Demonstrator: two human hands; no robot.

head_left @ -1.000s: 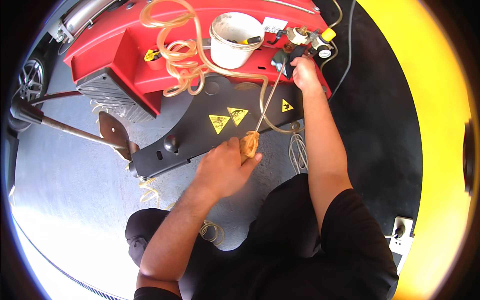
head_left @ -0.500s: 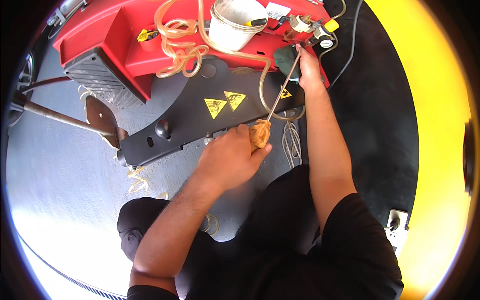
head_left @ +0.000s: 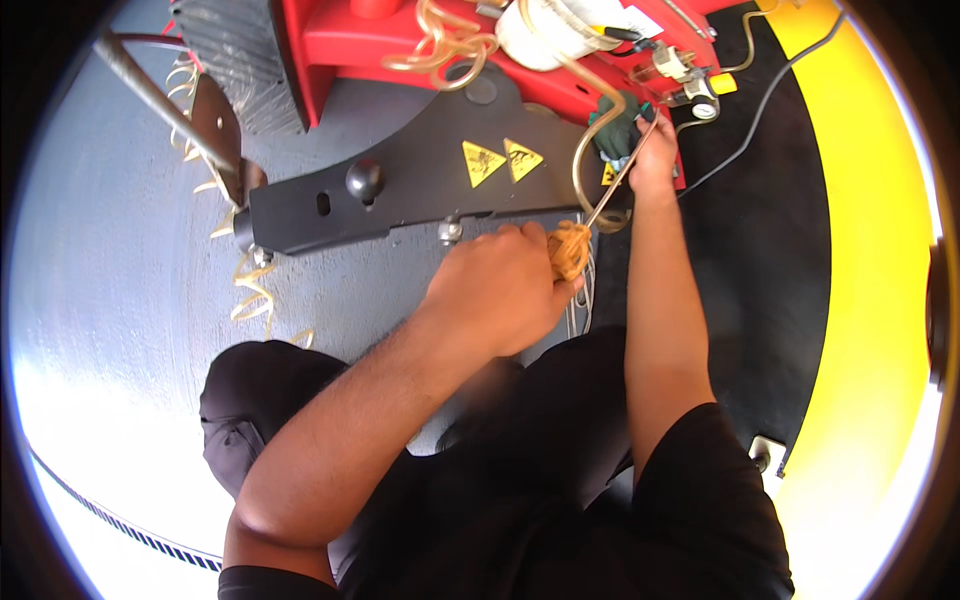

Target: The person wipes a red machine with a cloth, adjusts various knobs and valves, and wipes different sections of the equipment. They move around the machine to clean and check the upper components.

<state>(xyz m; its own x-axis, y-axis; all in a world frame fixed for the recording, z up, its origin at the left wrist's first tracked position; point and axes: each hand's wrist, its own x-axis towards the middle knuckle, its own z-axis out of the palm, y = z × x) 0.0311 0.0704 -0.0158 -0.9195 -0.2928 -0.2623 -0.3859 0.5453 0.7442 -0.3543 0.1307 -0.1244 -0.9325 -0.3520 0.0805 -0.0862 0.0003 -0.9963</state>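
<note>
My left hand [head_left: 500,285] is closed around a crumpled orange-tan cloth [head_left: 570,250], which wraps the near end of a thin metal rod [head_left: 617,188]. From there the rod slants away to the upper right. At its far end is my right hand [head_left: 655,155], fingers closed around it. Dark green fabric [head_left: 612,132] bunches just left of that hand, against the red machine; whether the hand touches it I cannot tell. Below the rod's line runs a black metal arm [head_left: 420,190] with yellow warning triangles and a round black knob [head_left: 365,180].
A white bucket [head_left: 530,40] stands on the red machine body [head_left: 345,45], beside coiled clear hose [head_left: 440,45]. An air regulator with a gauge [head_left: 703,108] sits beyond my right hand. A grey ribbed pad [head_left: 240,65] is at upper left. Dark cable [head_left: 765,105] crosses the black floor.
The view has shifted, so the machine sits higher in the picture and its black arm farther right. Both hands keep hold of the rod, the cloth still in my left.
</note>
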